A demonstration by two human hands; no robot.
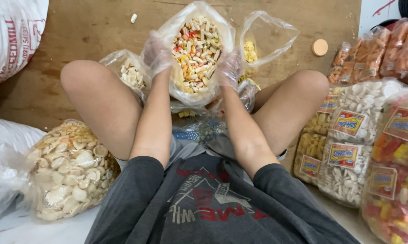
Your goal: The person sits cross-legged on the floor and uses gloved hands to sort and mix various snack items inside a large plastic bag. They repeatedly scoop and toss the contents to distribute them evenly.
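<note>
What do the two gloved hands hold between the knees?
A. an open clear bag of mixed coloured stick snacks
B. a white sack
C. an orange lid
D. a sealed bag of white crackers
A: the left hand and right hand grip the sides of the open bag of mixed stick snacks.

Soft, even light falls from above, bright without harshness. Shadows are faint, gathering between the knees and under the forearms. Small glints of glare sit on the clear plastic bag and the packed bags at right. Focus is sharp centrally; the wide lens bends and softens the edges.
</note>
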